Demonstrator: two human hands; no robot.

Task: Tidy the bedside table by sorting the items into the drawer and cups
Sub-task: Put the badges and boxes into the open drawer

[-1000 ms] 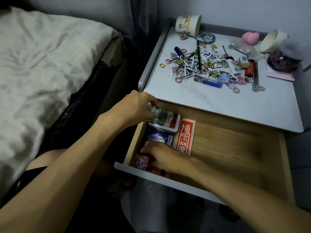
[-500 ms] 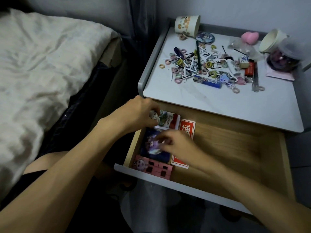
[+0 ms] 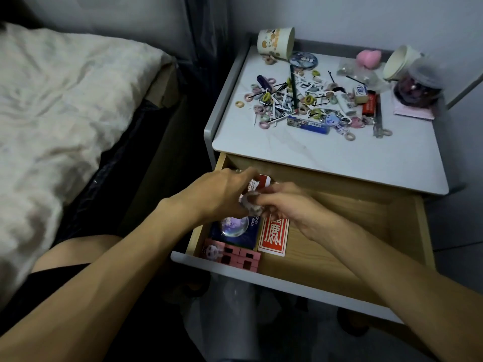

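Observation:
The wooden drawer [image 3: 339, 244] of the bedside table [image 3: 339, 158] stands pulled open. Over its left part, my left hand [image 3: 219, 197] and my right hand [image 3: 290, 207] meet at a small pale crumpled item [image 3: 251, 203], and the fingertips of both pinch it. The item is blurred. Below the hands lie a dark blue box [image 3: 235, 229], a red card pack [image 3: 274, 237] and a pink box [image 3: 232, 254]. A red-and-white box [image 3: 262, 180] at the back is mostly hidden by my hands. A patterned cup [image 3: 275, 43] and a white cup [image 3: 400, 62] lie tipped at the tabletop's back.
A heap of hair ties and bobby pins [image 3: 285, 100], a blue lighter [image 3: 308, 125], a pencil [image 3: 294, 84], a pink heart [image 3: 368, 58] and a lidded jar [image 3: 418, 87] crowd the tabletop's rear half. A bed [image 3: 65, 113] runs along the left.
My right hand left the pink box at the drawer's front and rose to meet my left hand. My left hand shifted slightly right with the small item.

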